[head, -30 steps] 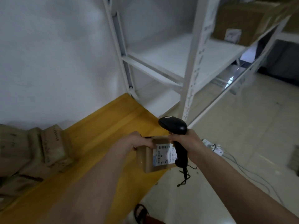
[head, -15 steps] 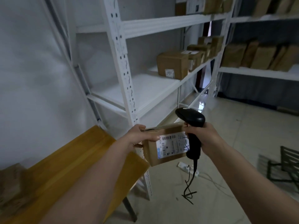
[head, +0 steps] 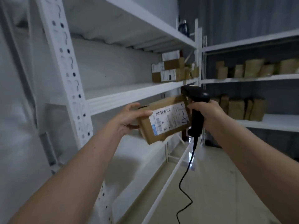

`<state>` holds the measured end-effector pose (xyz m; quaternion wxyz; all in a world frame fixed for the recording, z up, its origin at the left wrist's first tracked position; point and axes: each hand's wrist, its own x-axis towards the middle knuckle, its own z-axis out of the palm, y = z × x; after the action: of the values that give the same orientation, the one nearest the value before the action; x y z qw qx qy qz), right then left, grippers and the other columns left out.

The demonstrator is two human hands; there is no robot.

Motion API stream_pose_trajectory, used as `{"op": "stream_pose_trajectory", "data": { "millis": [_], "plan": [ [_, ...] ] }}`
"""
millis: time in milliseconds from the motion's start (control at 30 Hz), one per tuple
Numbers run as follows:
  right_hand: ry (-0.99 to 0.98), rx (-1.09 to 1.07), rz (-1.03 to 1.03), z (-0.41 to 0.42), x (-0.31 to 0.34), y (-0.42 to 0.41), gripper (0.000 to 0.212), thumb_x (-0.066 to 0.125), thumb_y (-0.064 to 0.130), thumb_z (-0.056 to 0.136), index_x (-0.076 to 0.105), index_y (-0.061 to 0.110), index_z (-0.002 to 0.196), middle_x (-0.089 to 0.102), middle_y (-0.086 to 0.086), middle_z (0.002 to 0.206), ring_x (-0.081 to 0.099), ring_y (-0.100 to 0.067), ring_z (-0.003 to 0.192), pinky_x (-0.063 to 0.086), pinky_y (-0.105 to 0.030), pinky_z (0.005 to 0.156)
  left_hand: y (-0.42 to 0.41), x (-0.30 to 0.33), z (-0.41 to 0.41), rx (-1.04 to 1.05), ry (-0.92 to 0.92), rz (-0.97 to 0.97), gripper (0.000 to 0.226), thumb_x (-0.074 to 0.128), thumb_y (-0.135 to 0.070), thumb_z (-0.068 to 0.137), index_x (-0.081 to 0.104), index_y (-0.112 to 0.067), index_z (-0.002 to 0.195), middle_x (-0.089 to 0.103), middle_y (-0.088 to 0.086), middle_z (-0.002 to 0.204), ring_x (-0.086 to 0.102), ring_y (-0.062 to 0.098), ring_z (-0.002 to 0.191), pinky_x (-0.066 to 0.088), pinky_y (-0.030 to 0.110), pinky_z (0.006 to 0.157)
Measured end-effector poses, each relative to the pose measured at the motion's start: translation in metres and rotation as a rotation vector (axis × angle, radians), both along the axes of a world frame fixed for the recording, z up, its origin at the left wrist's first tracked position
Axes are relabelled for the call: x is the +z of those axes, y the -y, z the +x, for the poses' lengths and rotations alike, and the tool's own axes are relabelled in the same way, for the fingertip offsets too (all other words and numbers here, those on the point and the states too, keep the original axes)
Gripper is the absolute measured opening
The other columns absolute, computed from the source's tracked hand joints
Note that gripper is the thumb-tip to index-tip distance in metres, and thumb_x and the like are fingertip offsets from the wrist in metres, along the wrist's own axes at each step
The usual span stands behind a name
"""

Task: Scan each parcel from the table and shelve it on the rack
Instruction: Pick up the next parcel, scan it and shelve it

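A small brown cardboard parcel (head: 165,122) with a white barcode label is held up in front of the white rack (head: 134,94). My left hand (head: 131,117) grips its left end, thumb on the front face. My right hand (head: 208,115) grips the handle of a black barcode scanner (head: 196,102) and also touches the parcel's right end. The scanner's cable (head: 186,183) hangs down toward the floor. The parcel is level with the gap below the middle shelf.
Several brown parcels (head: 169,70) are stacked at the far end of the middle shelf. A second rack (head: 252,78) on the right carries rows of brown parcels on two shelves. A perforated white upright (head: 69,75) stands close on the left. Pale floor lies below.
The view has swung up and right from the yellow table to the rack. Both hands have lifted the parcel and scanner higher, closer to the shelves; the table has left view.
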<state>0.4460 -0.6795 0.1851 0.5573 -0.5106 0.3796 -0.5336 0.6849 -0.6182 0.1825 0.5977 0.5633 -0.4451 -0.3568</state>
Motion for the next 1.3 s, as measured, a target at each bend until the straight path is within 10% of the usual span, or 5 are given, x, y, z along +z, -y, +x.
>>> {"op": "stream_pose_trajectory", "data": {
  "millis": [267, 533, 967, 1167, 1300],
  "plan": [
    [0.069, -0.006, -0.178, 0.026, 0.089, 0.091, 0.026, 0.066, 0.002, 0.08, 0.06, 0.01, 0.103, 0.069, -0.012, 0.097, 0.067, -0.027, 0.09, 0.056, -0.043, 0.082, 0.1, 0.108, 0.018, -0.048, 0.039, -0.162, 0.082, 0.084, -0.017, 0.068, 0.042, -0.019, 0.139, 0.059, 0.005, 0.131, 0.057, 0.019, 0.116, 0.049, 0.051, 0.095],
    [0.051, 0.035, -0.247, 0.051, 0.114, 0.175, 0.02, 0.066, 0.005, 0.082, 0.056, 0.015, 0.096, 0.067, -0.009, 0.098, 0.063, -0.026, 0.095, 0.051, -0.045, 0.093, 0.201, 0.145, 0.04, -0.019, -0.044, -0.283, 0.079, 0.075, -0.011, 0.079, 0.035, -0.006, 0.147, 0.052, 0.015, 0.141, 0.061, 0.019, 0.105, 0.05, 0.026, 0.075],
    [0.044, 0.214, -0.237, 0.081, 0.109, 0.346, 0.023, 0.063, 0.006, 0.086, 0.059, 0.013, 0.107, 0.069, -0.008, 0.099, 0.064, -0.025, 0.096, 0.05, -0.039, 0.087, 0.375, 0.161, 0.065, 0.232, 0.076, -0.155, 0.063, 0.044, 0.026, 0.076, 0.053, -0.01, 0.127, 0.063, 0.017, 0.105, 0.065, 0.025, 0.086, 0.055, 0.029, 0.055],
    [-0.007, 0.317, -0.23, 0.096, 0.096, 0.389, 0.025, 0.068, 0.006, 0.081, 0.06, 0.016, 0.103, 0.064, -0.008, 0.095, 0.059, -0.022, 0.087, 0.04, -0.029, 0.061, 0.431, 0.146, 0.062, 0.55, 0.63, 0.086, 0.088, 0.065, 0.015, 0.075, 0.034, -0.022, 0.149, 0.034, 0.017, 0.148, 0.047, 0.034, 0.126, 0.047, 0.044, 0.101],
    [0.006, 0.389, -0.214, 0.102, 0.094, 0.406, 0.023, 0.07, 0.006, 0.079, 0.059, 0.02, 0.094, 0.063, -0.008, 0.096, 0.058, -0.024, 0.09, 0.042, -0.032, 0.066, 0.448, 0.141, 0.041, 0.325, 0.501, 0.13, 0.115, 0.077, 0.004, 0.072, 0.008, -0.037, 0.154, 0.033, 0.011, 0.152, 0.044, 0.039, 0.129, 0.049, 0.053, 0.095]
  ]
}}
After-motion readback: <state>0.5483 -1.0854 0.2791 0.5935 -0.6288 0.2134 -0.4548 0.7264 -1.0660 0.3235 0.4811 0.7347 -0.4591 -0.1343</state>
